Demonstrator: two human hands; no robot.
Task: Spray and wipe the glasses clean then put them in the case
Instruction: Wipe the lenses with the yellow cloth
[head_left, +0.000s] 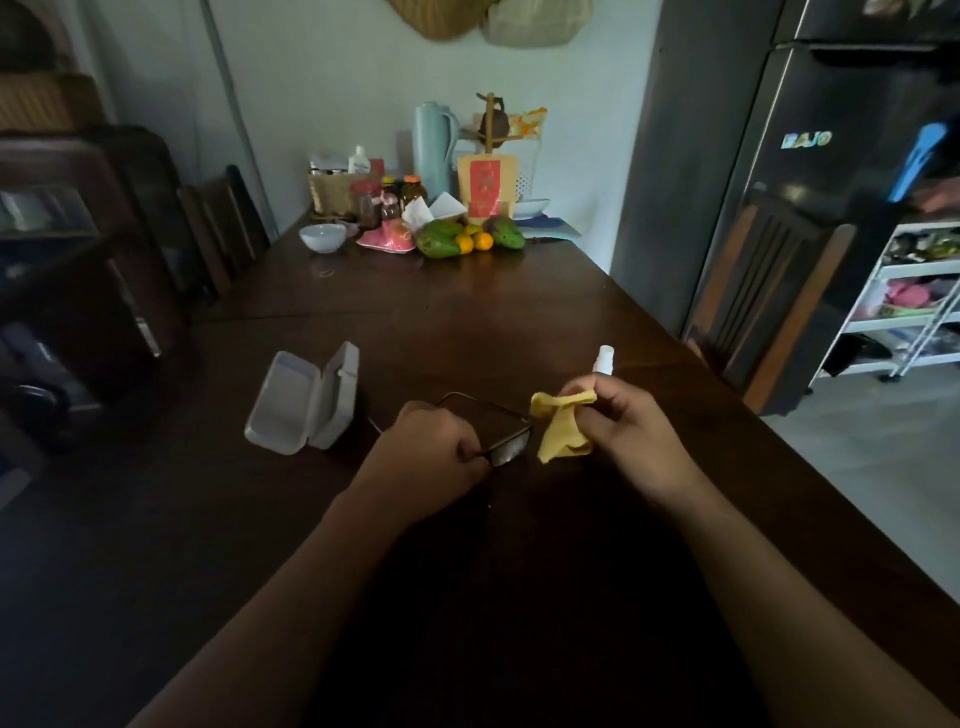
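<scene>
Dark-framed glasses (506, 451) are held above the dark wooden table (467, 322) by my left hand (431, 447), which grips the frame near one lens; the temple arms point away from me. My right hand (628, 431) pinches a crumpled yellow cloth (561, 426) just right of the lens, not quite touching it. A small white spray bottle (605, 359) stands on the table just behind my right hand. A grey glasses case (306, 402) lies open to the left of the glasses.
The table's far end holds a white bowl (323, 237), fruit (462, 239), jars and a pale blue flask (435, 148). Wooden chairs (228, 228) flank the table. A dark fridge (831, 156) and white shelf cart (904, 301) stand at right.
</scene>
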